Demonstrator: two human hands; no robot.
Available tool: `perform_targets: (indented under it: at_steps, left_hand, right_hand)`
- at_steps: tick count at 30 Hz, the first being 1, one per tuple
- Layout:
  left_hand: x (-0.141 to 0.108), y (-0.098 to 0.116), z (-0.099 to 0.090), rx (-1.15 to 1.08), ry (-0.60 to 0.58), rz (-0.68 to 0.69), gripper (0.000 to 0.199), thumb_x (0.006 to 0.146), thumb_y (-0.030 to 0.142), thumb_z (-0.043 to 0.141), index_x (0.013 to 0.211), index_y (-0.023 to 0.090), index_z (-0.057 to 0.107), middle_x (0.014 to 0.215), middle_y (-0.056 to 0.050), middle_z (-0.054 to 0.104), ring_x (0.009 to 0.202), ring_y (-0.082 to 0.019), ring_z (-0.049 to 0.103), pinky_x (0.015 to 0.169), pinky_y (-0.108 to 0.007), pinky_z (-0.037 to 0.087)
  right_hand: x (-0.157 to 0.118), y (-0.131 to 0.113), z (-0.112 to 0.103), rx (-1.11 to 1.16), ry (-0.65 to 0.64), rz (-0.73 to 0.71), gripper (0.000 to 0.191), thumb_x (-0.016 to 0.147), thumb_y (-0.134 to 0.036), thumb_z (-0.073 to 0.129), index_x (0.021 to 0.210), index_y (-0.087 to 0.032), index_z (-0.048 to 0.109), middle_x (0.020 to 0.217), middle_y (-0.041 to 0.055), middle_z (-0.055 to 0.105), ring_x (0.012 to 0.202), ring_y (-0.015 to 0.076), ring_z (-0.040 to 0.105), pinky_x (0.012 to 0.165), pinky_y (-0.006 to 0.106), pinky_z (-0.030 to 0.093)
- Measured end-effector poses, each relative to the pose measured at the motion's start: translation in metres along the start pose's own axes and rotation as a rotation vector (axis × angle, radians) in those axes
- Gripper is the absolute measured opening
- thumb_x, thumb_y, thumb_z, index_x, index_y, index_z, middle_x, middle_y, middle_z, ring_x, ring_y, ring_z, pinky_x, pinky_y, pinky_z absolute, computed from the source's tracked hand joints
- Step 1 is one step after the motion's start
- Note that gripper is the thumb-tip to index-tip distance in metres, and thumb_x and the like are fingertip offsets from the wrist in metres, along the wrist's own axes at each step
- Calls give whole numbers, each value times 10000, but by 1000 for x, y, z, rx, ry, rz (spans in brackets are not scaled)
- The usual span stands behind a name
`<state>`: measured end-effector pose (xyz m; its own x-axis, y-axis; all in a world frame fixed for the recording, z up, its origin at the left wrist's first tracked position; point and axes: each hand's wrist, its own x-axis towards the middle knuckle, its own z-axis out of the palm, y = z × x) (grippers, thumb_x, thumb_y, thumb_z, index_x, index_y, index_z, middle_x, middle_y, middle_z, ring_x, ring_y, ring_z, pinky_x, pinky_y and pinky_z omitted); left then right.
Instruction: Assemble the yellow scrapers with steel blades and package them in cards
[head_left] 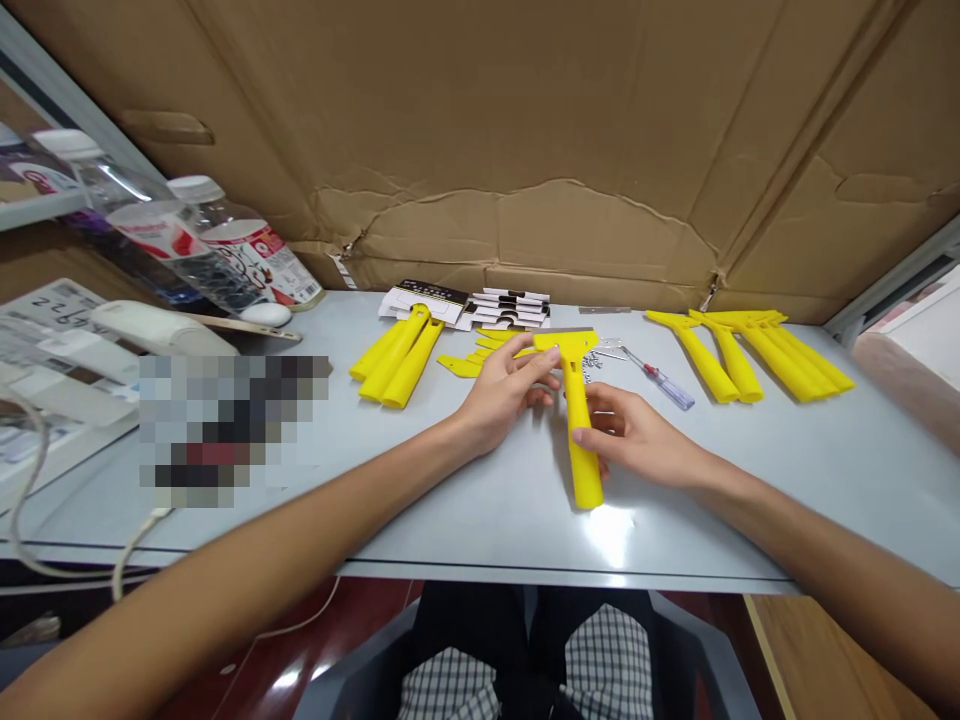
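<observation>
A yellow plastic scraper [577, 420] lies across the grey table top [750, 480], its wide head pointing away from me. My left hand [506, 392] pinches the head's near edge with its fingertips. My right hand [626, 435] closes its fingers on the handle. Just beyond the hands lie small metal screws [592, 365] and a screwdriver with a red-and-clear handle [664, 382]. Flat yellow pieces [476, 358] sit left of the scraper head. Yellow handles lie in groups at left [397, 358] and right [757, 358].
Printed cards [510, 310] stand stacked at the table's back, against a cardboard sheet [510, 130]. Plastic bottles [240, 245] and a white desk telephone [75, 350] with cables occupy the left. A pixelated patch [232, 430] hides part of the table. The front edge runs above my lap.
</observation>
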<state>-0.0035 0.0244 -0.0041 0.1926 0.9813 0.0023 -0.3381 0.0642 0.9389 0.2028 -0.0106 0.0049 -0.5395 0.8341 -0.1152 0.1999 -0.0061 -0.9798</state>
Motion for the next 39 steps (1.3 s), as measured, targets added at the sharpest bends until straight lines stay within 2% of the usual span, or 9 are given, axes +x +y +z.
perform_targets:
  at_steps: [4, 8, 11, 16, 20, 25, 30, 33, 39]
  left_hand:
    - [0, -3, -2, -114, -100, -98, 485, 849, 407, 910, 1242, 195, 720, 1161, -128, 761, 841, -179, 691, 666, -299, 510]
    - [-6, -1, 0, -111, -141, -137, 725, 790, 315, 968, 1428, 252, 629, 1053, -102, 795, 922, -229, 731, 785, -349, 526]
    - [-11, 0, 4, -98, -84, -139, 882, 741, 294, 997, 1492, 264, 536, 971, -67, 791, 919, -239, 738, 825, -374, 521]
    - [-14, 0, 8, 46, 87, -62, 973, 733, 291, 990, 1538, 245, 447, 802, 17, 719, 626, -135, 591, 636, -313, 420]
    - [-14, 1, 9, 59, 102, -44, 1007, 735, 301, 982, 1559, 248, 407, 831, 19, 721, 553, -105, 549, 588, -304, 395]
    - [-10, 0, 9, 37, 90, -42, 913, 715, 275, 986, 1454, 241, 450, 864, 0, 755, 573, -112, 575, 583, -289, 398]
    - [-9, 2, 7, 110, 92, 9, 639, 676, 254, 1002, 1131, 228, 553, 808, 10, 738, 561, -109, 549, 581, -290, 429]
    - [-10, 2, 7, 161, 72, 41, 522, 688, 291, 992, 993, 228, 572, 791, -1, 730, 580, -132, 582, 594, -309, 469]
    - [-2, 11, 2, 314, -68, 51, 345, 792, 311, 853, 1059, 194, 668, 1030, -104, 777, 618, -152, 644, 573, -332, 535]
  right_hand:
    - [3, -4, -6, 119, -114, -40, 339, 893, -217, 674, 1229, -181, 645, 1073, 61, 659, 849, 173, 658, 631, 293, 599]
    - [3, -7, -11, 128, -245, -48, 339, 877, -206, 668, 1215, -180, 653, 1054, 54, 684, 870, 173, 654, 663, 288, 582]
    - [2, -8, -10, 99, -262, -47, 339, 913, -247, 708, 1241, -182, 655, 1063, 52, 682, 881, 172, 645, 675, 292, 582]
    - [0, -6, -5, 62, -140, 9, 390, 921, -398, 823, 1200, -174, 667, 977, 16, 639, 723, 133, 618, 572, 272, 545]
    - [0, -4, -5, 90, -177, 26, 416, 996, -439, 752, 1282, -152, 660, 929, 26, 684, 641, 117, 609, 609, 291, 549]
    - [3, 0, -8, 192, -222, 29, 410, 1036, -351, 681, 1387, -151, 611, 1017, 95, 754, 747, 162, 686, 618, 287, 550]
    - [3, -3, -7, 127, -166, 15, 375, 1014, -400, 718, 1297, -169, 633, 1052, 58, 708, 631, 95, 612, 568, 262, 536]
    - [3, -4, -5, 88, -120, 37, 450, 945, -440, 810, 1265, -186, 623, 1034, 40, 667, 723, 134, 666, 518, 244, 495]
    - [3, -3, -6, 78, -18, 80, 401, 939, -448, 813, 1218, -203, 661, 953, 31, 669, 688, 141, 592, 522, 276, 464]
